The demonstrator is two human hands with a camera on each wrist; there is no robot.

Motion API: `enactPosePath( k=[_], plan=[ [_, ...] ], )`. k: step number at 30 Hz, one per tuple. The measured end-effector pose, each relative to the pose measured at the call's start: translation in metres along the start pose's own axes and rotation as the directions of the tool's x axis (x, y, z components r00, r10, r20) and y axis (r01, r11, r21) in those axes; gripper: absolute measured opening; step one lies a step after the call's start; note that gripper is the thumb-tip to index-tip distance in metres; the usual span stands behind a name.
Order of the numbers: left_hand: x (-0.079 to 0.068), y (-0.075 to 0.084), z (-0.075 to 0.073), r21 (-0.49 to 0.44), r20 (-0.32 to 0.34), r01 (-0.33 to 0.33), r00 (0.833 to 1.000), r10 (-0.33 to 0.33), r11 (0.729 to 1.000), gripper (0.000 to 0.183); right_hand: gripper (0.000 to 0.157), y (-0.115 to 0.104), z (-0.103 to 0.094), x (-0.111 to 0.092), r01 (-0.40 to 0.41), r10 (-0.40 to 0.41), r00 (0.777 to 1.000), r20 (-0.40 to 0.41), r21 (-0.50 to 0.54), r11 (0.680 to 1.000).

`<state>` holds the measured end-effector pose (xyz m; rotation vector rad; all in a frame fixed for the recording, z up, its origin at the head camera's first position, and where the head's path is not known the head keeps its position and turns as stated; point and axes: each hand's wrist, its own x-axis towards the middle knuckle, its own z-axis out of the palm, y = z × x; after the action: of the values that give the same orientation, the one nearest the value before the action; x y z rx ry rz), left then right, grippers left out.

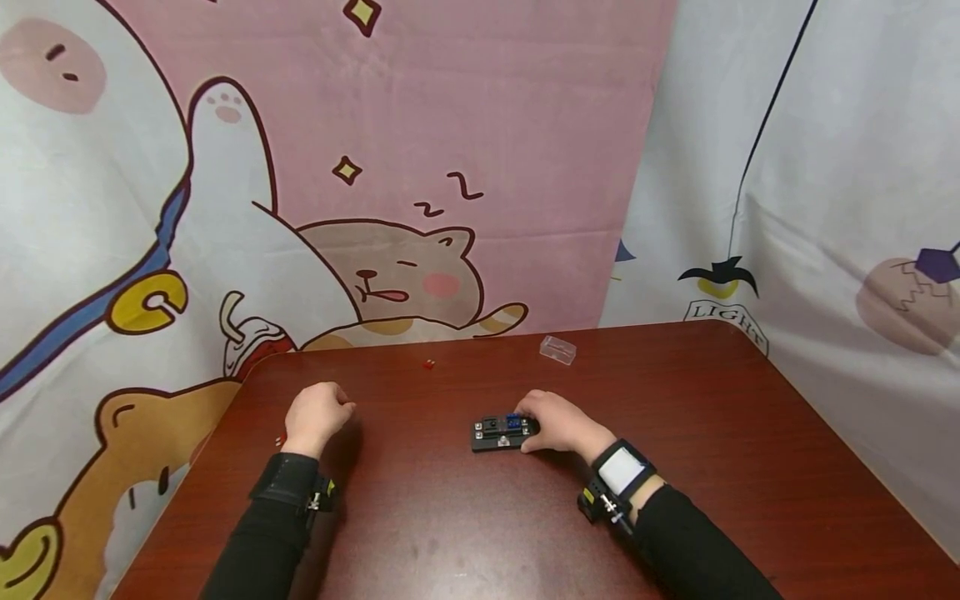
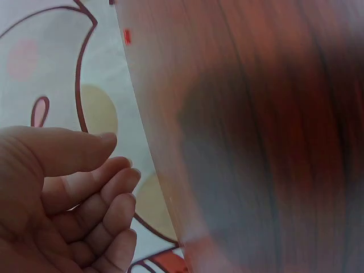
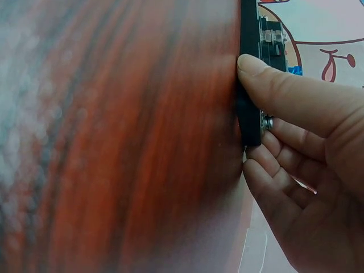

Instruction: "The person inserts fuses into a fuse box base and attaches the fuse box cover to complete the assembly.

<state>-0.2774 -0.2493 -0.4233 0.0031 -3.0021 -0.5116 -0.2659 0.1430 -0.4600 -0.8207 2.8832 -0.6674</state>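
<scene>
My right hand (image 1: pixel 558 423) grips the right end of a small black block (image 1: pixel 491 435) with metal screw terminals and a blue part on top. In the right wrist view, the thumb of my right hand (image 3: pixel 307 119) presses one side of the black block (image 3: pixel 248 116), with the fingers curled at its end. The block sits flat on the table. My left hand (image 1: pixel 315 414) is over the left part of the table, away from the block. Seen in the left wrist view, my left hand (image 2: pixel 79 199) has loosely bent fingers and holds nothing.
A clear plastic box (image 1: pixel 558 350) lies near the far edge of the brown table (image 1: pixel 465 517). One tiny red piece (image 1: pixel 428 364) is left of it, and another red piece (image 1: pixel 280 441) lies beside my left wrist. A printed cloth (image 1: pixel 525 167) hangs behind.
</scene>
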Motion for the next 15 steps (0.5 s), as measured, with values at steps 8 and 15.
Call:
enactPosePath(
  k=[8,15],
  plan=[
    [-0.002,-0.023,-0.012,0.015,0.018,0.062,0.998,-0.062,0.998,0.018,0.043,0.0,-0.001,-0.001,0.005,-0.005,1.0,0.0,-0.006,1.0],
    [-0.007,-0.044,-0.023,0.0,0.003,0.095,0.995,-0.095,0.995,0.02,0.043,0.0,0.0,0.0,0.042,-0.042,0.999,-0.015,-0.012,0.999]
  ],
)
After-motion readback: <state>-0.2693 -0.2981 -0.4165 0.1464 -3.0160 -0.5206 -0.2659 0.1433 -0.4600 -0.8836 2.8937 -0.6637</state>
